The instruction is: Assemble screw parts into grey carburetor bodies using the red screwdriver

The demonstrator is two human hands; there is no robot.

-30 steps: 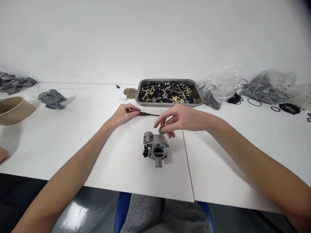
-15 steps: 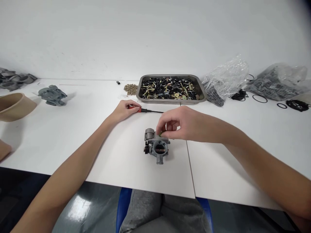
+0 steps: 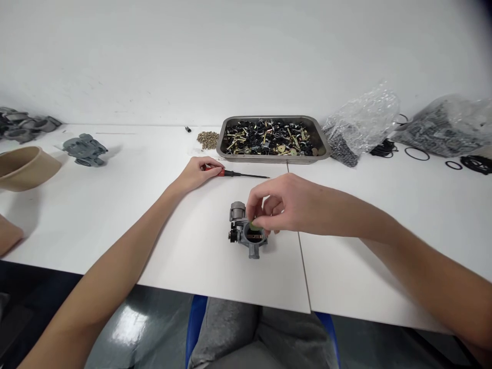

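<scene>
My left hand (image 3: 200, 172) is closed on the red handle of a screwdriver (image 3: 234, 174), whose black shaft points right along the table. Near the table's front stands a grey metal carburetor body (image 3: 253, 249) with a round bore facing up and a black fitting at its left side. Over the bore's upper edge, my right hand (image 3: 269, 205) pinches a small greenish disc (image 3: 255, 225) between thumb and fingers. That hand hides the body's upper right part.
A metal tray (image 3: 272, 159) of small parts stands at the back, brass pieces (image 3: 208, 140) to its left. Plastic bags (image 3: 363, 120) and black rings (image 3: 417, 154) lie right. At left are another grey body (image 3: 84, 149) and a tan roll (image 3: 28, 169).
My right hand has moved slightly down with the greenish disc, from above the body to over its bore. My left hand stays on the screwdriver.
</scene>
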